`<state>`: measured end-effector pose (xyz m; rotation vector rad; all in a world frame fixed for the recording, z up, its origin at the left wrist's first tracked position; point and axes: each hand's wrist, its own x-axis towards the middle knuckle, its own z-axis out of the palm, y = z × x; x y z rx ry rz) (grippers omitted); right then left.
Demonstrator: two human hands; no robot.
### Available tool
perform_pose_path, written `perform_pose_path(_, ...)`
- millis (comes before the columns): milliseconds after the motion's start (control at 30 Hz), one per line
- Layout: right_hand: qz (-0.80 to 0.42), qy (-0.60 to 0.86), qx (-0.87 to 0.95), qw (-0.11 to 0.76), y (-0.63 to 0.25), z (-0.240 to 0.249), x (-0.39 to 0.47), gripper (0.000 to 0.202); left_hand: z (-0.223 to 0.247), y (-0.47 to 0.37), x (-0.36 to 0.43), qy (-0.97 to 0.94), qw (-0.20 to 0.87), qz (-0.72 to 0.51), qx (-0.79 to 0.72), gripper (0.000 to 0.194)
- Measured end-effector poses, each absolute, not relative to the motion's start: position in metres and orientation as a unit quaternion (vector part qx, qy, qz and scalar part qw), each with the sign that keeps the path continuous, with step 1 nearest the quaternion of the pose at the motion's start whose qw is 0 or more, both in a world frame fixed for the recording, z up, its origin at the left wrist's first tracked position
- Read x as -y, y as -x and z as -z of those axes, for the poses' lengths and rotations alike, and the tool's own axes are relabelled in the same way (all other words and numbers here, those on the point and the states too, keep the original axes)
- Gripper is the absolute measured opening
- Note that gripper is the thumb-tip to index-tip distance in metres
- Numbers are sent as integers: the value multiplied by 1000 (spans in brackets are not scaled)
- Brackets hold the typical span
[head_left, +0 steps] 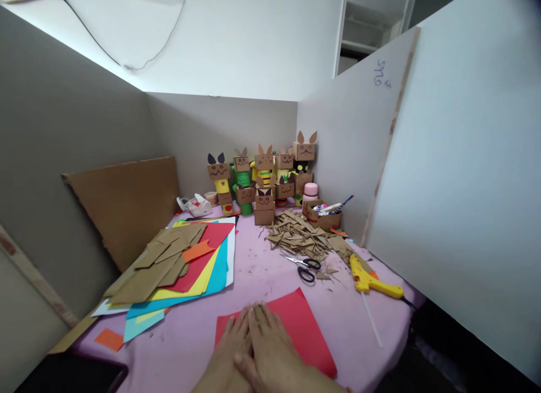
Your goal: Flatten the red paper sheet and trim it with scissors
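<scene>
Our left hand (230, 342) and right hand (274, 348) lie flat, fingers extended, gripping nothing, pressing the red paper (296, 325) at 6 o'clock on the table (253, 269). We judge it light, floppy, crease-prone; best lifted at an edge. Scissors (305, 266) lie at 1 o'clock.

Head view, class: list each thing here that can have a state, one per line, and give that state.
Red sheet: flat on the pink cloth, under both hands.
Left hand: flat on the sheet.
Right hand: flat on the sheet, touching the left.
Scissors: lying with blades slightly open.
Glue gun: on its side.
Paper stack: fanned out, cardboard pieces on top.
Figures: upright, stacked.
Scraps: heaped.
</scene>
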<state>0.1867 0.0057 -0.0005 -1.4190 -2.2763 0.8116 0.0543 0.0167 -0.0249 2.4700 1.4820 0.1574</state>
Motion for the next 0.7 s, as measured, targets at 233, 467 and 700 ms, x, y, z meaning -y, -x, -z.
perform_pose_path(233,-290,517,791,156,-198,-2,0,74,20,-56,-15,-850,113,-49,-513,75)
perform_pose_path(467,-210,580,776,133,-216,9,-3,71,5,-58,-9,-848,112,-26,-517,87)
perform_pose_path(700,-115,672,725,96,-258,22,-7,62,3,-57,-6,-851,106,-19,-515,97)
